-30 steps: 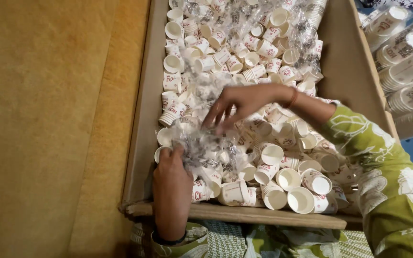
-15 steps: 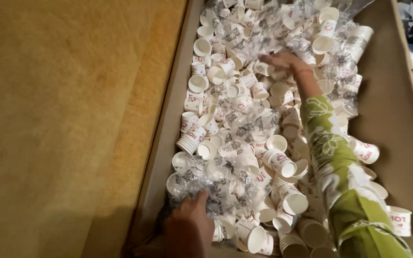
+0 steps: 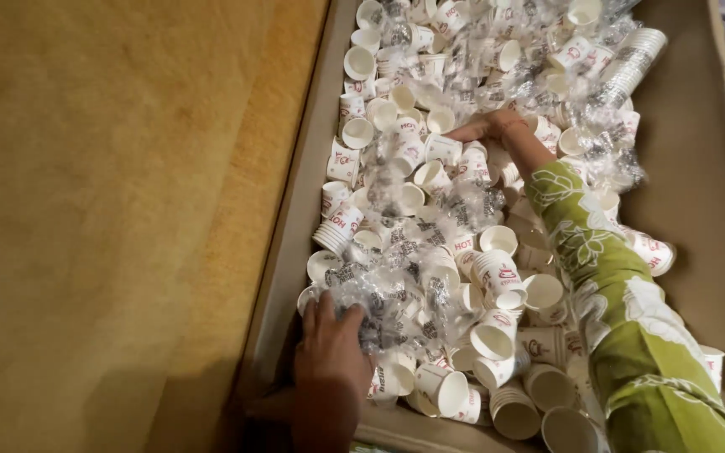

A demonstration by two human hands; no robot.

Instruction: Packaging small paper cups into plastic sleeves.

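A long cardboard box (image 3: 291, 252) holds a heap of small white paper cups (image 3: 497, 277) tangled with clear plastic wrap (image 3: 396, 294). The left hand (image 3: 333, 344) lies at the box's near left corner, fingers spread over crumpled wrap and cups. The right hand (image 3: 484, 127) reaches far up the box's middle — its fingers dip among the cups, and whether they pinch anything I cannot tell. A green patterned sleeve (image 3: 623, 310) runs along the box's right half.
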